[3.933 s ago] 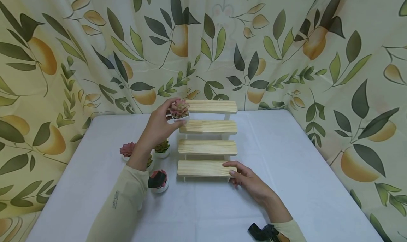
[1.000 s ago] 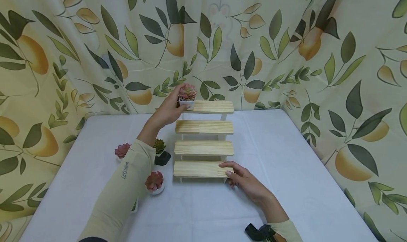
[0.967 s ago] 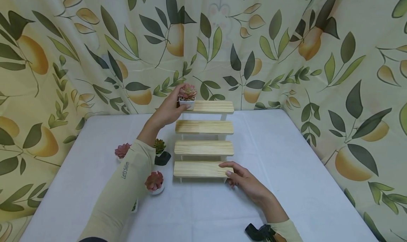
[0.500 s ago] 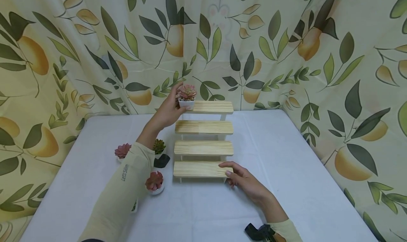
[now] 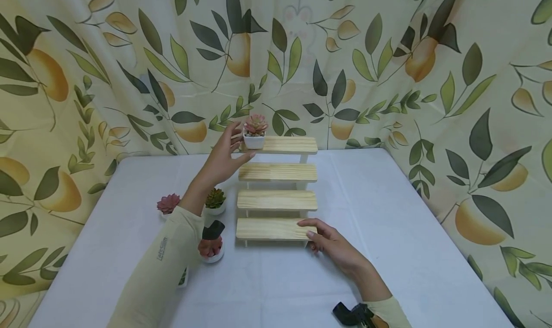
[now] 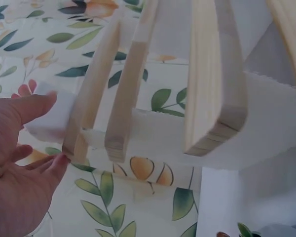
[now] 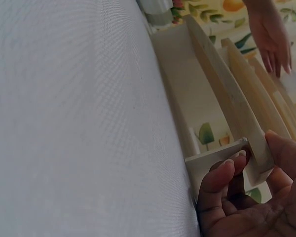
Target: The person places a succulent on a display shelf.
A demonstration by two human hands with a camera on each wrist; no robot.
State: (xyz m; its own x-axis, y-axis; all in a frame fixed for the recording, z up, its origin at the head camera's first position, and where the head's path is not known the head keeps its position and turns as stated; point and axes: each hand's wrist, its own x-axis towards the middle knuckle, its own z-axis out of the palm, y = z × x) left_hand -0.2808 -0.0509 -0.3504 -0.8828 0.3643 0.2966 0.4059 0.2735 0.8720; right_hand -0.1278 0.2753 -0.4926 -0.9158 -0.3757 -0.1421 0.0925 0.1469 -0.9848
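A pink succulent in a white square pot [image 5: 255, 135] stands on the left end of the top shelf of a four-tier wooden display stand [image 5: 276, 201]. Around the pot's left side is my left hand [image 5: 221, 159], its thumb and fingers spread and loose. In the left wrist view the thumb passes in front of the white pot [image 6: 52, 118], while fingertips reach the shelf's end. My right hand [image 5: 338, 244] grips the right end of the lowest shelf. From the right wrist, its thumb and fingers [image 7: 222, 177] show at that shelf's corner and white support.
Left of the stand are more potted succulents: a pink one [image 5: 168, 204], a green one [image 5: 215, 199] and a red one [image 5: 211, 249], partly covered by the black wrist camera [image 5: 213, 230]. Another pot [image 5: 183, 277] is mostly behind the left sleeve. A leaf-patterned curtain [image 5: 379, 79] hangs behind.
My left hand carried the pink succulent up and right to the top shelf. Since half a second ago its fingers have loosened and drawn slightly away. My right hand keeps its grip on the lowest shelf.
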